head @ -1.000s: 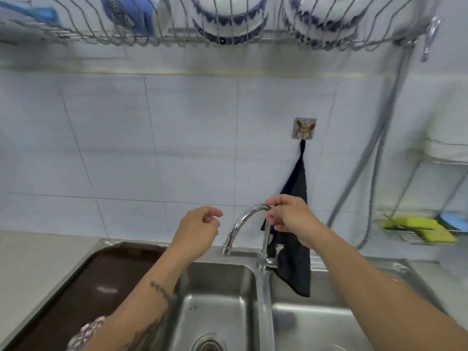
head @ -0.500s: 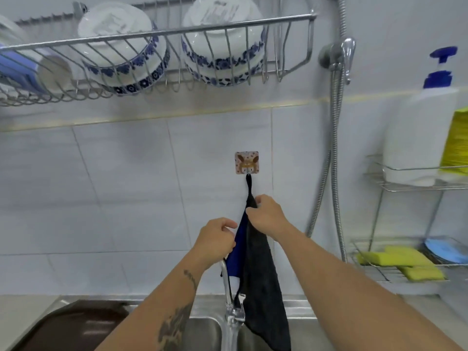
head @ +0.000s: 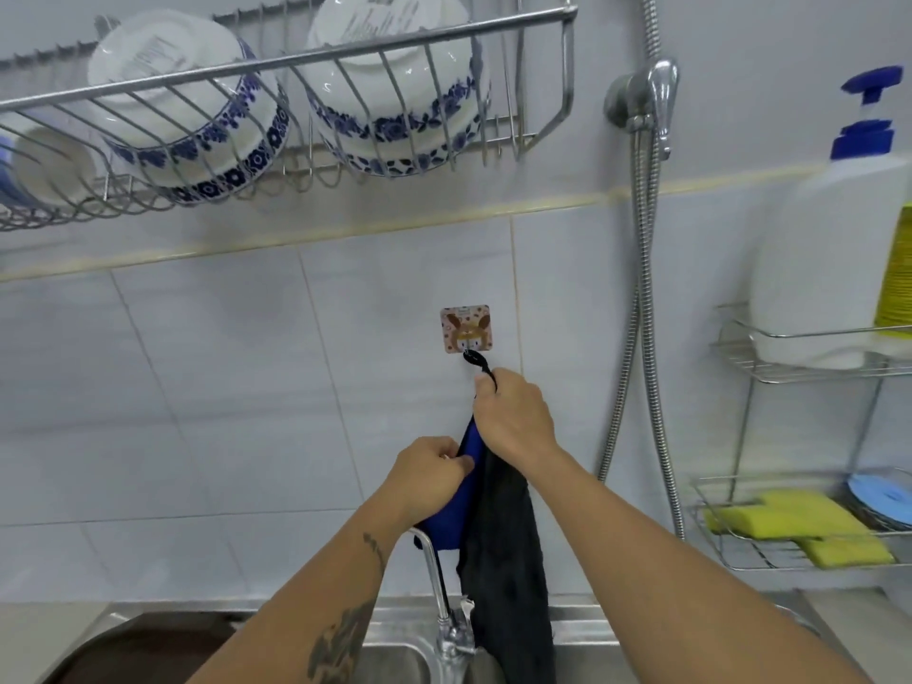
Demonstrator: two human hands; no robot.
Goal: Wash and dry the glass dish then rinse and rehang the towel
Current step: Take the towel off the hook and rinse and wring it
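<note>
A dark towel (head: pixel 508 550) with a blue inner side hangs by its black loop from a square patterned wall hook (head: pixel 466 329). My right hand (head: pixel 515 419) pinches the loop just below the hook. My left hand (head: pixel 432 473) grips the blue edge of the towel lower down, to the left. The towel drapes over the chrome faucet (head: pixel 446 619). No glass dish is in view.
A wire rack (head: pixel 296 56) above holds blue-and-white bowls. A metal hose (head: pixel 641 313) runs down the wall on the right. Wire shelves at right carry a soap bottle (head: pixel 834 249) and yellow sponges (head: pixel 809 528). The steel sink (head: pixel 395 649) lies below.
The view tilted up from the sink to the wall hook. Both hands rose from the faucet to the towel; my right hand climbed to the loop near the hook.
</note>
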